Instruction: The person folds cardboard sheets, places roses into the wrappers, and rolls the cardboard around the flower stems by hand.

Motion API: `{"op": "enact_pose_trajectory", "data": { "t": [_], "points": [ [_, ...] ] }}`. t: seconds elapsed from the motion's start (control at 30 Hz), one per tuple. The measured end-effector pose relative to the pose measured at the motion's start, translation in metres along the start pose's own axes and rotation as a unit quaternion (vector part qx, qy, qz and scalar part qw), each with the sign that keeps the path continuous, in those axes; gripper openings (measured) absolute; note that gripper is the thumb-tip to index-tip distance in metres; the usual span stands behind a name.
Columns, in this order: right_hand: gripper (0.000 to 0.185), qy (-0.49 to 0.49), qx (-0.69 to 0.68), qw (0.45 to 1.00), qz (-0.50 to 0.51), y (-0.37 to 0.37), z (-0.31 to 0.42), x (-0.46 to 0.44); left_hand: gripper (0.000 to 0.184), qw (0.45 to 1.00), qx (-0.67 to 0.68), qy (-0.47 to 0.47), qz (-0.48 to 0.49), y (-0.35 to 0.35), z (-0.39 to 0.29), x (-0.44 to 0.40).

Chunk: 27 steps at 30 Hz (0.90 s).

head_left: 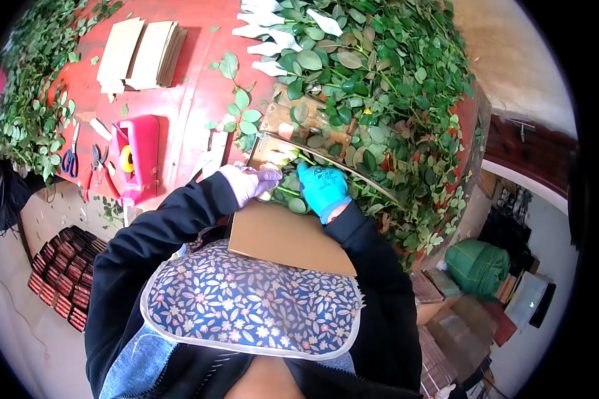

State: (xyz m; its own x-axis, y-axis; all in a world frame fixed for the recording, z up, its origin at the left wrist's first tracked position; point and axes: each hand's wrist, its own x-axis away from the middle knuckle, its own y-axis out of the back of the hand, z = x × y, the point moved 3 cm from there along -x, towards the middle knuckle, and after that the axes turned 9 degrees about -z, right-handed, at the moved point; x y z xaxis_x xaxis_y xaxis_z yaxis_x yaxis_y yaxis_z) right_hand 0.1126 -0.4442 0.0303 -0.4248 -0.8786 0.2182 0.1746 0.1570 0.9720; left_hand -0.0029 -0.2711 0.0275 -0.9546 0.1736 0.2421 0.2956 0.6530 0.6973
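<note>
The bench (196, 86), red-topped, extends beyond the hands. The heap of leafy rose stems (406, 86) covers it beyond and to the right of the right hand. Caution: leaves crowd the work; a sleeve or wrist brushing them could drag stems out of line, and any thorns could snag the gloves.

The brown cardboard sheet (289, 239) lies tilted on the lap, between the hands and the body. Its hold appears loose; a shift of the legs or forearms could slide it off or crease it.

The pink tape dispenser (146, 143) stands on the bench, left of the left hand. A wide sweep of the left forearm could knock it.

The left hand (251, 183), lilac-gloved, and the right hand (323, 189), blue-gloved, are apart by a narrow gap, fingers bent inward. Whether either is closed on a stem cannot be told; the fingertips are partly hidden.

The red-handled pruning shears (98, 164) lie farther left, past the dispenser; a blind reach could meet the blades.

The pale flower heads (276, 158) sit just beyond and between the hands. Excess finger pressure could bruise petals; uneven pulling could snap a neck.
</note>
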Motion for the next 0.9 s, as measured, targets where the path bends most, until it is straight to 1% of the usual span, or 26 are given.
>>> {"op": "enact_pose_trajectory", "data": {
  "t": [0.03, 0.07, 0.13, 0.17, 0.2, 0.27, 0.3, 0.37, 0.4, 0.43, 0.47, 0.5, 0.53, 0.6, 0.63, 0.67, 0.7, 0.73, 0.77, 0.8, 0.83, 0.9],
  "points": [
    [0.036, 0.005, -0.011, 1.0, 0.002, -0.001, -0.001, -0.001, 0.033, 0.998, -0.037, -0.045, 0.004, 0.007, -0.005, 0.0],
    [0.038, 0.01, -0.022, 1.0, 0.004, -0.003, -0.002, -0.002, 0.033, 0.998, -0.037, -0.044, 0.001, 0.008, -0.002, -0.003],
    [0.038, 0.02, -0.021, 1.0, -0.003, 0.007, 0.001, -0.006, 0.039, 0.969, -0.088, -0.194, -0.124, 0.023, -0.014, -0.006],
    [0.037, 0.001, -0.028, 0.999, 0.046, 0.01, 0.003, -0.006, 0.045, 0.979, -0.107, -0.156, -0.076, 0.024, -0.015, -0.006],
    [0.036, -0.018, -0.034, 0.995, 0.095, 0.013, 0.004, -0.007, 0.045, 0.979, -0.105, -0.155, -0.078, 0.019, -0.014, -0.006],
    [0.034, -0.017, -0.035, 0.995, 0.087, 0.01, 0.002, -0.006, 0.047, 0.989, -0.092, -0.105, -0.051, 0.004, -0.004, -0.008],
    [0.033, -0.012, -0.034, 0.997, 0.071, 0.009, 0.002, -0.006, 0.047, 0.994, -0.062, -0.085, -0.043, 0.004, -0.004, -0.009],
    [0.032, -0.019, -0.037, 0.998, 0.051, 0.006, 0.0, -0.003, 0.047, 0.992, -0.062, -0.096, -0.049, 0.003, -0.004, -0.01],
    [0.032, 0.004, -0.033, 0.999, 0.033, 0.005, -0.001, -0.004, 0.046, 0.991, -0.061, -0.103, -0.059, 0.007, -0.005, -0.011],
    [0.033, 0.026, -0.028, 0.999, 0.013, 0.006, -0.002, -0.004, 0.046, 0.99, -0.066, -0.112, -0.054, 0.01, -0.008, -0.012],
    [0.033, 0.013, -0.03, 0.999, 0.006, 0.008, -0.003, -0.001, 0.046, 0.991, -0.084, -0.101, -0.04, 0.013, -0.011, -0.013],
    [0.031, 0.015, -0.034, 0.997, -0.067, 0.027, 0.0, 0.001, 0.046, 0.99, -0.103, -0.09, -0.025, 0.016, -0.014, -0.013],
    [0.029, 0.014, -0.036, 0.989, -0.14, 0.043, 0.003, 0.003, 0.046, 0.988, -0.111, -0.101, -0.017, 0.016, -0.016, -0.014],
    [0.029, -0.021, -0.018, 0.959, -0.283, 0.06, 0.003, 0.003, 0.045, 0.991, -0.109, -0.075, -0.021, 0.016, -0.017, -0.013],
    [0.029, -0.049, -0.016, 0.973, -0.225, 0.056, 0.002, 0.002, 0.045, 0.991, -0.118, -0.068, -0.015, 0.016, -0.018, -0.013],
    [0.03, -0.076, -0.016, 0.983, -0.166, 0.05, -0.001, 0.002, 0.045, 0.988, -0.13, -0.082, 0.0, 0.015, -0.017, -0.012],
    [0.03, -0.07, -0.077, 0.986, -0.132, 0.019, -0.009, -0.001, 0.046, 0.986, -0.133, -0.095, -0.026, 0.013, -0.016, -0.011],
    [0.029, -0.059, -0.06, 0.987, -0.136, -0.014, -0.012, -0.002, 0.046, 0.983, -0.135, -0.109, -0.055, 0.01, -0.013, -0.013],
    [0.029, -0.064, -0.058, 0.989, -0.116, -0.016, -0.014, -0.007, 0.049, 0.989, -0.106, -0.089, -0.056, -0.003, -0.001, -0.014],
    [0.029, -0.067, -0.058, 0.991, -0.095, -0.017, -0.013, -0.009, 0.049, 0.987, -0.117, -0.1, -0.046, -0.004, -0.002, -0.013],
    [0.029, -0.08, -0.063, 0.989, -0.105, -0.002, -0.011, -0.009, 0.049, 0.983, -0.133, -0.111, -0.055, -0.001, -0.003, -0.013],
    [0.037, -0.073, -0.103, 0.984, -0.123, 0.023, -0.007, -0.005, 0.049, 0.976, -0.16, -0.133, -0.073, -0.001, -0.001, -0.016]
  ]
}}
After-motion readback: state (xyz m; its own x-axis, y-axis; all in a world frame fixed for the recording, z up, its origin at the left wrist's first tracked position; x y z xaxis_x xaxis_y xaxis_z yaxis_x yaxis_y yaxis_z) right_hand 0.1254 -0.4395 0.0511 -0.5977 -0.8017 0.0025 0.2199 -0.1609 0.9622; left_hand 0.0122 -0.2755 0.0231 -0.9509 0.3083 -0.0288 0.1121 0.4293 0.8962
